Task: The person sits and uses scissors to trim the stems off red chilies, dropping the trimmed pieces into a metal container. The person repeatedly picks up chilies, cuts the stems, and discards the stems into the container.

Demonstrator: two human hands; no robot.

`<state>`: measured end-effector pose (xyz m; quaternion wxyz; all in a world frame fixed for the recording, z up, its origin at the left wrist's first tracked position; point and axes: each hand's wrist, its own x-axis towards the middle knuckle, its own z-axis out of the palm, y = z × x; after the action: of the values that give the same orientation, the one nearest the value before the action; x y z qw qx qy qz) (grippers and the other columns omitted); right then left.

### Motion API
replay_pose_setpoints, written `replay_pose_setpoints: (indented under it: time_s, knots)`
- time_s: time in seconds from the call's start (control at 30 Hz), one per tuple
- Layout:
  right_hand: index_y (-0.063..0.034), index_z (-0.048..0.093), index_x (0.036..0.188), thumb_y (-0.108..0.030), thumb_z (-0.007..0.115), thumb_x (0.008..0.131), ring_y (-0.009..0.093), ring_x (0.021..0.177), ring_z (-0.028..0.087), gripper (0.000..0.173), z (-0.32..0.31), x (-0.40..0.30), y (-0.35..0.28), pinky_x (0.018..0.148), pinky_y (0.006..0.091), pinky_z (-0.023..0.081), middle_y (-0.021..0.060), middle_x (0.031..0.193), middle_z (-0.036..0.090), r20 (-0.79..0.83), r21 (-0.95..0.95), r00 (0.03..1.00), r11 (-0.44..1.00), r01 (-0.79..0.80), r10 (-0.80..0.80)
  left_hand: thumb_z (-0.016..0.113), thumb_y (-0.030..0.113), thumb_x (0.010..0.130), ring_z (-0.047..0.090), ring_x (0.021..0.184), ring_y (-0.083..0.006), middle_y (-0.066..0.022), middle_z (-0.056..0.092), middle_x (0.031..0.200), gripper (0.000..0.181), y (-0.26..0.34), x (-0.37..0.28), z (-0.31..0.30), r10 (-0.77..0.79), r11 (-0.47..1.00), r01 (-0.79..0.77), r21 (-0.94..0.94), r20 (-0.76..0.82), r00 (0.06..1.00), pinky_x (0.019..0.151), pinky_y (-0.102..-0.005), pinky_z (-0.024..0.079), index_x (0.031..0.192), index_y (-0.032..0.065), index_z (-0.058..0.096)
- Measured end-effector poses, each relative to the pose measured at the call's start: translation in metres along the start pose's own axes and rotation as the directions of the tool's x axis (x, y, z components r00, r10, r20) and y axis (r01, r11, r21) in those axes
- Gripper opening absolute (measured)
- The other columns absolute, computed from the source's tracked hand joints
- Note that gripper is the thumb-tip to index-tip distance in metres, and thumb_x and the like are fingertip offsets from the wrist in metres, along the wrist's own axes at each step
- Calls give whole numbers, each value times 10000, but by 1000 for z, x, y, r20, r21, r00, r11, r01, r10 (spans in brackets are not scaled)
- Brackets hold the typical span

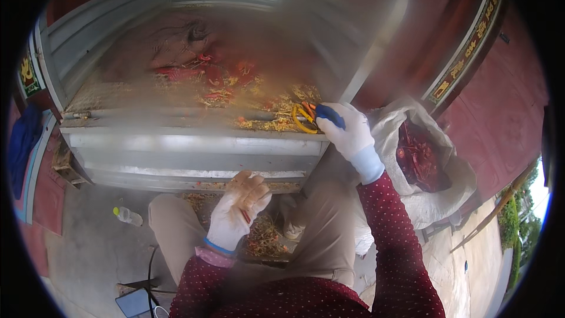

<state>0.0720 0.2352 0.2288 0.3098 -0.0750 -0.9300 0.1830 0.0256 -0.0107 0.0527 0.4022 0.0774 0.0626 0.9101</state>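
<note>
My right hand (346, 130), in a white glove with blue on the fingers, grips yellow-handled scissors or snips (304, 118) at the right end of the cart bed's edge. Something orange-red shows beside the tool. Above my lap is my left hand (240, 210) in a soiled white glove, its fingers curled around a thin dark-red piece, probably a dried chili. Dried red chilies (181, 72) and scattered yellow seeds (265, 124) lie on the bed ahead. Part of the bed is blurred by a smear on the view.
An open white woven sack (461, 172) holding dried red chilies (419, 154) stands at my right. Stems and debris (265, 236) lie in a container between my legs. A plastic bottle (128, 216) and a phone-like device (133, 303) are at lower left. The bed has metal side walls (110, 22).
</note>
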Motion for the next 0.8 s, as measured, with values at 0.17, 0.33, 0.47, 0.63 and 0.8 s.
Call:
replay_pose_setpoints:
  time_s: [0.17,0.33,0.47,0.63,0.8]
  knots:
    - [-90,631,1232,-332,678,829,357,1041,635,472,77,60,-12,893,429,503,168,1130,651,178,-256,984,966,37,10,635,222,926,600,1089,-295,-152,592,1196,496,4,5,-15,19,997,-16,71,-36,999,962,-459,496,1345,42,440]
    - [-94,619,1249,-264,665,832,357,1046,640,453,111,93,17,891,429,506,173,1101,674,359,-283,933,956,73,35,644,216,922,614,1062,-311,-154,609,1181,485,2,7,-20,30,997,-25,70,-79,996,947,-465,511,1339,44,467]
    - [-109,693,1108,-218,635,840,295,893,674,294,113,99,40,824,382,513,139,963,716,329,153,940,977,-147,90,626,184,927,636,1041,-311,-163,631,1171,429,5,5,-23,21,996,-12,86,-111,994,917,-461,538,1311,37,502]
    - [-71,706,1076,-240,659,826,203,825,670,306,94,109,40,800,341,503,116,907,722,361,143,913,956,-255,190,604,162,934,649,1031,-302,-171,647,1163,368,5,7,-32,2,998,4,69,-95,996,919,-463,544,1273,33,542]
    - [-117,674,1123,-367,664,800,344,1023,642,409,106,115,20,883,398,496,133,1072,694,402,-112,910,992,-62,103,599,163,938,660,1012,-295,-167,661,1135,333,4,6,-32,4,997,9,74,-177,984,907,-465,553,1235,15,569]
